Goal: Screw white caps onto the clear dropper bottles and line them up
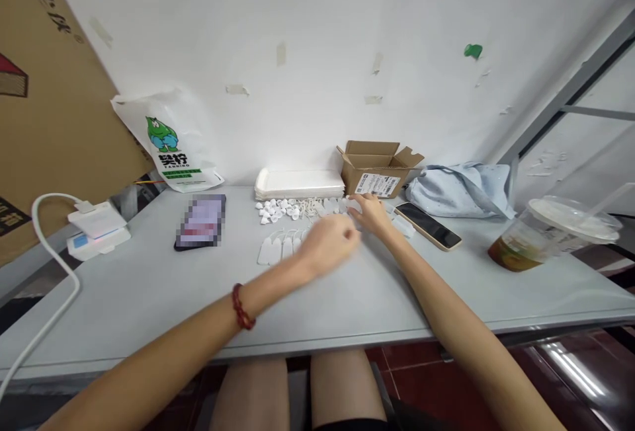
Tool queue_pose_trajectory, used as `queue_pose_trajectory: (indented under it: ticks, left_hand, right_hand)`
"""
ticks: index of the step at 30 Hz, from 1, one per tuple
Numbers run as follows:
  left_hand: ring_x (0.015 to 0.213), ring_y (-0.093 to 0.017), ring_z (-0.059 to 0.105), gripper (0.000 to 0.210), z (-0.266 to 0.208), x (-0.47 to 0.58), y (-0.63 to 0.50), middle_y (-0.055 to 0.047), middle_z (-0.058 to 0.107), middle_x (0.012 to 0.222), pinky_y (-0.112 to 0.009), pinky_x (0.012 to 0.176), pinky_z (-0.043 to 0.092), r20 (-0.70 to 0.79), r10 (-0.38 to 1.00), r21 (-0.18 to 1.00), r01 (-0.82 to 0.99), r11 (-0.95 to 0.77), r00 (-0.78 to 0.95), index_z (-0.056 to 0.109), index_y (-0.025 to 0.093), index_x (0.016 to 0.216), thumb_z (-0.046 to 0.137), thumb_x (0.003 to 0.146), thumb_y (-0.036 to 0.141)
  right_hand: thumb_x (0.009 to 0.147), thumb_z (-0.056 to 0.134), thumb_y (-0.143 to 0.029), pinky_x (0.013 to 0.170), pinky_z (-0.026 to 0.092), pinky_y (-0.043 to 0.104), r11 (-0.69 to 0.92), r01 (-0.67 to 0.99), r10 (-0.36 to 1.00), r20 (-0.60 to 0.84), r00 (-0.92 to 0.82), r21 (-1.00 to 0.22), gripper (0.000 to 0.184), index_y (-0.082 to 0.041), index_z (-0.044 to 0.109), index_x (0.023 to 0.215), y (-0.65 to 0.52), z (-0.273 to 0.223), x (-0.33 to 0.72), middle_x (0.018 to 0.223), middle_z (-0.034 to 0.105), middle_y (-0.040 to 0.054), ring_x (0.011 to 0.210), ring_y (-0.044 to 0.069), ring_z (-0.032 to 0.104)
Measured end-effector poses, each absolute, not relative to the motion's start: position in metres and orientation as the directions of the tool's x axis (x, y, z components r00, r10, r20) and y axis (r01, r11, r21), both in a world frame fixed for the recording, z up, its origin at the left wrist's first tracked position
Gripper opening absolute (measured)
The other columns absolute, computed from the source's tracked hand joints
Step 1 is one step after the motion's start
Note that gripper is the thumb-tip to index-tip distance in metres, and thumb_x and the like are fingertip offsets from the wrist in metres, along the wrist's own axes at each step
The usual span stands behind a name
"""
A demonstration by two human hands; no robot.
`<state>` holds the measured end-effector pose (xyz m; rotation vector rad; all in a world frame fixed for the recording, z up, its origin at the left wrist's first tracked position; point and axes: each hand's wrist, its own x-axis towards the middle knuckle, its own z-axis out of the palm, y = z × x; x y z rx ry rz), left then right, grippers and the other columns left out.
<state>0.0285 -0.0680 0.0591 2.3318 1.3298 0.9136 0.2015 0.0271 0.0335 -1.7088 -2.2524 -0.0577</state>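
Fingers of the left hand [328, 246] were curled, blurred; any hold could not be told. Right hand [373, 215] reached among the pieces [328, 205], grasp unclear. Tags [265, 252] lay at 9 o'clock from the left hand, the nearer, long axes roughly 1-to-7.

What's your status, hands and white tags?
Left hand curled, blurred, grip unclear. Right hand at white pieces by cardboard box. White tags rowed on desk, partly hidden behind left hand.
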Motion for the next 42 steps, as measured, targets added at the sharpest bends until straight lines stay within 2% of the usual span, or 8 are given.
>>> queue_pose_trajectory:
  ticks: [2, 4, 10, 15, 18, 22, 27, 42]
  left_hand:
    - [0.084, -0.022, 0.061, 0.02, 0.063, 0.01, -0.049, -0.007, 0.065, 0.084, -0.038, 0.08, 0.05, 0.383, 0.887, 0.457, 0.781, -0.426, 0.259, 0.065, 0.014, 0.079, 0.047, 0.087, 0.018]
    - [0.092, -0.024, 0.059, 0.02, 0.063, -0.01, -0.029, -0.008, 0.066, 0.088, -0.039, 0.085, 0.048, 0.403, 0.885, 0.355, 0.851, -0.386, 0.234, 0.066, 0.015, 0.08, 0.046, 0.082, 0.013]
    - [0.109, -0.024, 0.051, 0.038, 0.054, -0.025, 0.006, -0.004, 0.062, 0.121, -0.039, 0.092, 0.045, 0.277, 0.788, 0.157, 0.783, -0.602, 0.55, 0.069, 0.019, 0.089, 0.038, 0.075, 0.003]
    - [0.101, -0.025, 0.052, 0.037, 0.046, -0.013, 0.005, -0.008, 0.065, 0.11, -0.039, 0.087, 0.046, 0.203, 0.792, 0.015, 0.807, -0.59, 0.576, 0.068, 0.017, 0.09, 0.042, 0.07, 0.001]
    - [0.105, -0.028, 0.049, 0.04, 0.042, -0.013, 0.0, -0.013, 0.06, 0.115, -0.041, 0.089, 0.045, 0.278, 0.815, 0.052, 0.84, -0.541, 0.508, 0.064, 0.012, 0.103, 0.04, 0.073, 0.002]
    - [0.113, -0.026, 0.045, 0.052, 0.039, -0.023, -0.001, -0.011, 0.052, 0.129, -0.042, 0.097, 0.04, 0.412, 0.827, 0.181, 0.856, -0.485, 0.382, 0.051, 0.012, 0.125, 0.038, 0.076, 0.003]
    - [0.122, -0.027, 0.041, 0.057, 0.034, -0.042, 0.004, -0.012, 0.045, 0.139, -0.046, 0.103, 0.034, 0.495, 0.826, 0.269, 0.856, -0.441, 0.27, 0.042, 0.013, 0.135, 0.036, 0.079, 0.007]
    - [0.121, -0.029, 0.04, 0.056, 0.03, -0.055, -0.007, -0.005, 0.042, 0.144, -0.047, 0.107, 0.03, 0.394, 0.879, 0.345, 0.844, -0.411, 0.267, 0.043, 0.014, 0.137, 0.037, 0.081, 0.014]
  right_hand:
    - [0.087, 0.05, -0.026, 0.087, 0.039, 0.043, 0.294, 0.939, 0.933, 0.27, -0.24, -0.181, 0.037, -0.019, 0.057, 0.123, 0.026, 0.035, 0.199, 0.12, 0.058, 0.0154, 0.113, 0.033, 0.05]
    - [0.087, 0.051, -0.023, 0.087, 0.039, 0.041, 0.298, 0.934, 0.933, 0.268, -0.241, -0.196, 0.036, -0.019, 0.058, 0.122, 0.026, 0.036, 0.197, 0.117, 0.06, 0.015, 0.112, 0.031, 0.052]
    - [0.086, 0.051, -0.021, 0.088, 0.039, 0.038, 0.317, 0.917, 0.926, 0.286, -0.245, -0.241, 0.034, -0.021, 0.061, 0.119, 0.026, 0.038, 0.196, 0.114, 0.061, 0.0137, 0.111, 0.029, 0.053]
    - [0.085, 0.053, -0.019, 0.089, 0.039, 0.036, 0.333, 0.897, 0.923, 0.295, -0.247, -0.291, 0.034, -0.02, 0.061, 0.118, 0.027, 0.035, 0.199, 0.115, 0.06, 0.0122, 0.108, 0.026, 0.055]
    - [0.084, 0.054, -0.02, 0.087, 0.04, 0.034, 0.341, 0.88, 0.92, 0.311, -0.239, -0.33, 0.031, -0.019, 0.062, 0.114, 0.029, 0.034, 0.199, 0.112, 0.061, 0.0114, 0.104, 0.024, 0.057]
    - [0.085, 0.053, -0.025, 0.083, 0.042, 0.032, 0.345, 0.865, 0.916, 0.333, -0.225, -0.364, 0.027, -0.019, 0.064, 0.11, 0.03, 0.032, 0.2, 0.107, 0.062, 0.0106, 0.095, 0.022, 0.058]
    - [0.087, 0.05, -0.025, 0.086, 0.041, 0.033, 0.36, 0.851, 0.911, 0.342, -0.231, -0.383, 0.028, -0.019, 0.064, 0.11, 0.031, 0.029, 0.2, 0.106, 0.063, 0.0104, 0.096, 0.022, 0.058]
    - [0.085, 0.041, -0.016, 0.085, 0.041, 0.034, 0.366, 0.784, 0.861, 0.503, -0.08, -0.501, 0.029, -0.018, 0.065, 0.1, 0.023, 0.035, 0.198, 0.099, 0.068, 0.0075, 0.086, 0.022, 0.06]
